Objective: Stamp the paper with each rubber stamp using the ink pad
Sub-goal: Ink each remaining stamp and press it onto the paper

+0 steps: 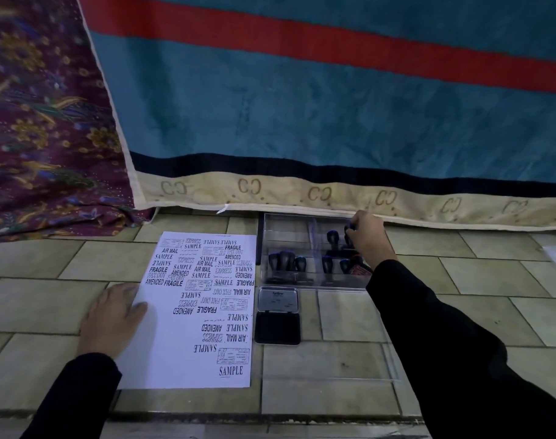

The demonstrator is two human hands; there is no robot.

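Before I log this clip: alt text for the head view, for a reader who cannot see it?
A person's right hand grips a rubber stamp in a clear tray of stamps, while the left hand rests on the edge of a paper crowded with stamped words. An open ink pad lies beside the paper.

Looking dim and bluish overall; glowing brightest on the white paper (188,343); throwing a soft shadow on it beside the left hand (112,321); losing the dark stamps (286,260) in murk; bowing straight lines near the edges; softening toward the corners.
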